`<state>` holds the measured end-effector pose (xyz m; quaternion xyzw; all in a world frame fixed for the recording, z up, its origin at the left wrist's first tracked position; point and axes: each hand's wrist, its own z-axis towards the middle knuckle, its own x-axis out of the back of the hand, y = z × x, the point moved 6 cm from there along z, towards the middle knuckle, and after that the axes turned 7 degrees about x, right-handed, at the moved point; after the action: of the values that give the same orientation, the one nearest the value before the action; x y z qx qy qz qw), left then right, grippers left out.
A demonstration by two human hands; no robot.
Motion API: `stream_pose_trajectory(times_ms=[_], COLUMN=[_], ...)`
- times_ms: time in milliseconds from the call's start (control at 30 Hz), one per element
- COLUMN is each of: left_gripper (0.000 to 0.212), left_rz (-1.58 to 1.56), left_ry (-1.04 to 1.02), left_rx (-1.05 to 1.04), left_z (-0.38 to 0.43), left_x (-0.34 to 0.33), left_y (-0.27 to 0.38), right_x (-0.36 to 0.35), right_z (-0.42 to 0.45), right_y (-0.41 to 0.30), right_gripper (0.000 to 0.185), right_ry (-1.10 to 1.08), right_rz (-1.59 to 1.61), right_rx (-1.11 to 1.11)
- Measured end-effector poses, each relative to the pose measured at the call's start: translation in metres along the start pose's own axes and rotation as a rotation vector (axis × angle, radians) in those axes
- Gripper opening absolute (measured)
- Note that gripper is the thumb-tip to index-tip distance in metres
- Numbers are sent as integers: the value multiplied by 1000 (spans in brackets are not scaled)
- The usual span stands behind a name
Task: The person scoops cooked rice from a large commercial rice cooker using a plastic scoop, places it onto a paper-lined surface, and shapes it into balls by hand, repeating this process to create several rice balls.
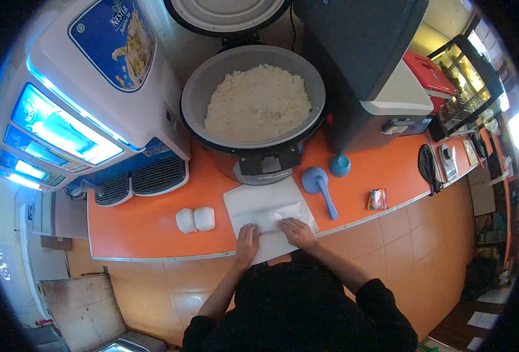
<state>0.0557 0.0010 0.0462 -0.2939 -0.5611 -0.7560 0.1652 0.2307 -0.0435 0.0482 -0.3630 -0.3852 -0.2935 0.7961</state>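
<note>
White paper (259, 198) lies on the orange counter, with a raised, folded bulge (263, 216) across its middle; whatever is inside is hidden. At the left end of that fold, my left hand (248, 247) pinches the paper. My right hand (297, 232) grips its right end, fingers bent over the edge. Two white wrapped bundles (195, 219) sit side by side to the left. Just right of the paper rests a blue rice scoop (318, 185), near a small teal cup (340, 166). Behind it stands a cooker pot (189, 97) of white rice (259, 103), lid (230, 15) raised.
A Nestea drink dispenser (105, 110) is on the left with a drip tray (160, 176). At the right are a dark cooler box (351, 66), a small colourful packet (377, 199) and a coiled black cable (427, 169). The counter's front edge (162, 257) runs before me.
</note>
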Motion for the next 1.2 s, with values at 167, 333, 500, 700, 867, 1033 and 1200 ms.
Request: stream_pose_trajectory(times_ms=[167,333,500,700,867,1033,1200], left_gripper=[12,23,42,53,48,28,40], left_rz=[104,-91,-122,560,820,592,390], left_ry=[-10,-113,-132,-271,-160,-290,-16], left_rx=[-121,29,241,183,-24,190,42], left_z=[9,22,47,76,75,52,1], left_x=[10,12,12,-7,-16,-19,-20], left_y=[-8,-22,-20,-7,-13,3,-21], right_x=[5,8,7,-9,-39,-34,-22], right_z=[17,34,51,93,109,65,37], right_y=[11,23,37,31,32,40,14], right_gripper=[27,37,53,53,38,22,32], right_ry=[-6,-54,-104,-348,-734,-557,-138], right_rz=[-15,85,13,-356,-261,-182,-130], right_rx=[-172,-261,-297,14,-85,-230,-292])
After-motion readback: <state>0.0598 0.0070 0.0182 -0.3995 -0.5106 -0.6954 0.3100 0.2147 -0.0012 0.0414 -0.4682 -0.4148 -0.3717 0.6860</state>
